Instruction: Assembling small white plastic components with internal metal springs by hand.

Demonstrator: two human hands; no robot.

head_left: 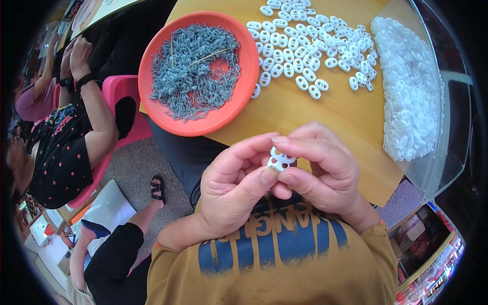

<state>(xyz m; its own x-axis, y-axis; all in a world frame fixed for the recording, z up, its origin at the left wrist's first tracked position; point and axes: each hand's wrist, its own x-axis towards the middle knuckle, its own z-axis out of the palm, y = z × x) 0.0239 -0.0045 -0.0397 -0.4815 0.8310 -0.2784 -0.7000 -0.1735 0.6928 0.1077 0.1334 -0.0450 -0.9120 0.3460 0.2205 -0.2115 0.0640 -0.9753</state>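
Just above my chest, at the table's near edge, both hands meet around a white two-hole plastic cord lock (281,158). It seems to be two parts, one against the other. My left hand (231,185) pinches it from the left with thumb and index finger. From the other side, my right hand (325,170) grips it with thumb and index finger too. The fingers hide part of the piece. Beyond my hands, many similar white two-hole pieces (300,48) lie loose. An orange-red round tray (149,104) at the far left holds a heap of small grey metal springs (180,66).
On the wooden table (284,109), a clear plastic bin (441,175) at the right is filled with small white plastic parts (406,96). Two thin sticks (211,56) lie on the springs. Another person (66,132) sits on a pink chair (134,119) at my left.
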